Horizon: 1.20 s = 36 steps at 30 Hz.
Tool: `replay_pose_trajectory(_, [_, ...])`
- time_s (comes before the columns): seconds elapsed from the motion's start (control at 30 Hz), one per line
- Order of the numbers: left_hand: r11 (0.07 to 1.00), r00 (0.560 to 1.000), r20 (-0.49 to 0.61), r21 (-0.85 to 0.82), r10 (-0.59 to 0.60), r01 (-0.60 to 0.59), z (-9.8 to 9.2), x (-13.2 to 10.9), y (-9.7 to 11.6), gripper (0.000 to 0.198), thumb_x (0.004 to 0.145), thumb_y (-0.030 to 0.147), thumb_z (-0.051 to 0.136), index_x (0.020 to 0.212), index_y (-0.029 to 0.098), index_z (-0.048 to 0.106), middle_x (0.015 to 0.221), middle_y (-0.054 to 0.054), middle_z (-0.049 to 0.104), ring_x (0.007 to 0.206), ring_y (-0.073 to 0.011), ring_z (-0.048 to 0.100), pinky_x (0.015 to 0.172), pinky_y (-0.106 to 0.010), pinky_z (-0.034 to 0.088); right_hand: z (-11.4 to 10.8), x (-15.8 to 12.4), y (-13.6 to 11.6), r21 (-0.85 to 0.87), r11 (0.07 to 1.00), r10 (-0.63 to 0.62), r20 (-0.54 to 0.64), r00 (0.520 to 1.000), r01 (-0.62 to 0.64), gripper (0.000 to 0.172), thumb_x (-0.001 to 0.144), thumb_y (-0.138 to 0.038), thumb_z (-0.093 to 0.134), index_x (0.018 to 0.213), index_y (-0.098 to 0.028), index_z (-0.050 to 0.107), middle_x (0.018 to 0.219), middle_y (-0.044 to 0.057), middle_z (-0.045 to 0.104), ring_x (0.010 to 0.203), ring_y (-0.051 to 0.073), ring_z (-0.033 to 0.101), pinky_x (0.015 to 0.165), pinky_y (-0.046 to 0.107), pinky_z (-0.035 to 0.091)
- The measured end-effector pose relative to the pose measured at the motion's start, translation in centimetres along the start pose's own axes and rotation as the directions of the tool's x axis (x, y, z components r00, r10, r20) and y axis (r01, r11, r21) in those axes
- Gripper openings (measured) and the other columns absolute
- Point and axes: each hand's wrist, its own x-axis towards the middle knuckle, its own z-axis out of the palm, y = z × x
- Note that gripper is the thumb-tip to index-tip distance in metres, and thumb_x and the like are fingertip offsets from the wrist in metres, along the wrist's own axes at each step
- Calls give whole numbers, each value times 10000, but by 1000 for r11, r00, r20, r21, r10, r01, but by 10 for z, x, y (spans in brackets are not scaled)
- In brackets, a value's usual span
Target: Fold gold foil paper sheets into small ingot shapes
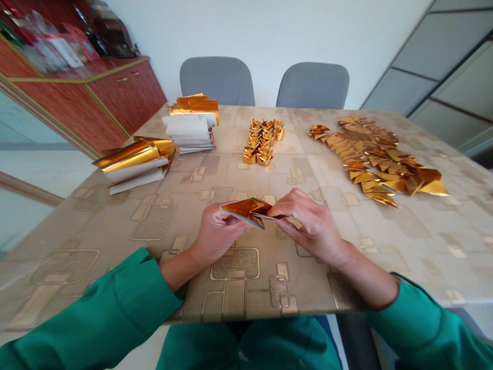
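Green L sleeve (88, 313) and R sleeve (423, 329) come in from bottom of view, forearms reaching out over table edge. L hand (217, 236) and R hand (310, 226) sit close together just above table, both in narrow pinch on folded foil piece (242, 211), gold side up, white back showing along lower edge. L has its left end, R pinches right end btw thumb and fingers, prob so layers stay pressed and fold doesn't spring open. Piece is in mid-air, about mid-table, not resting on top. Patterned table (431, 241) carries the rest: gold triangles (375, 159) in long overlapping rows on right, small gold ingot shapes (262, 141) bunched in middle, front stack (134, 164) and back stack (190, 128) of gold-and-white sheets on left, likely kept apart by shape. Two grey chairs (217, 79) beyond, red cabinet (127, 103) back left
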Motion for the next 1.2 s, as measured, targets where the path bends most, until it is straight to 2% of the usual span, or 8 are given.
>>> replay_pose_trajectory(0.1, [996, 997, 35, -50, -68, 69, -1, 1, -4, 66, 702, 161, 778, 760, 190, 766, 793, -18, 767, 728, -154, 694, 724, -259, 554, -3, 0, 0, 8, 1000, -29, 24, 999, 29, 148, 917, -135, 611, 1053, -192, 612, 882, 49, 700, 785, 161, 605, 725, 315, 484])
replay_pose_trajectory(0.17, [971, 982, 99, -163, -158, 173, -1, 2, -8, 47, 726, 209, 782, 758, 182, 761, 745, -18, 750, 685, -132, 674, 688, -237, 541, -6, 2, 0, 13, 999, -36, 40, 999, 35, 146, 915, -165, 627, 1058, -195, 626, 879, 44, 708, 779, 158, 617, 729, 315, 487])
replay_pose_trajectory(0.33, [806, 890, 264, -385, -372, 450, 4, 5, -8, 196, 664, 268, 841, 796, 147, 761, 726, -19, 710, 633, -96, 626, 609, -196, 512, -13, 5, 4, 71, 997, -16, 117, 993, 8, 45, 900, -195, 653, 939, -194, 676, 811, 26, 677, 760, 145, 602, 737, 302, 477])
replay_pose_trajectory(0.47, [709, 826, 287, -423, -485, 563, 6, 5, -5, 209, 631, 234, 865, 786, 139, 761, 752, -15, 709, 649, -80, 632, 634, -184, 526, -15, 3, 7, 192, 968, 115, 224, 968, -159, 38, 890, -198, 663, 927, -199, 673, 846, 23, 654, 808, 141, 598, 739, 286, 476])
replay_pose_trajectory(0.57, [669, 804, 275, -449, -527, 592, 5, 5, -4, 231, 619, 227, 872, 803, 139, 762, 772, -8, 708, 665, -77, 641, 653, -184, 538, -12, 1, 8, 294, 901, 256, 235, 938, -320, 50, 882, -240, 673, 897, -193, 661, 807, 3, 631, 735, 119, 578, 673, 258, 458])
replay_pose_trajectory(0.73, [652, 789, 288, -448, -542, 612, 5, 4, -5, 227, 620, 220, 870, 807, 147, 762, 795, -17, 719, 677, -88, 649, 675, -208, 547, -6, 2, 5, 290, 845, 389, 244, 888, -450, 88, 890, -209, 618, 813, -171, 639, 731, -14, 623, 652, 100, 539, 619, 241, 413])
replay_pose_trajectory(1.03, [645, 761, 286, -408, -582, 646, 8, 1, -9, 265, 665, 255, 852, 889, 144, 764, 873, -32, 734, 709, -91, 668, 717, -219, 558, 5, 1, 5, 203, 830, 476, 228, 849, -520, 77, 775, -135, 576, 710, -176, 584, 649, -33, 567, 591, 93, 475, 582, 236, 379])
replay_pose_trajectory(1.2, [629, 763, 274, -440, -586, 641, 8, 1, -7, 264, 647, 271, 867, 845, 134, 759, 861, -35, 736, 715, -96, 677, 713, -210, 566, 7, 1, 4, 258, 792, 512, 216, 832, -554, 171, 845, -252, 607, 697, -173, 573, 639, -24, 569, 591, 98, 483, 561, 236, 371])
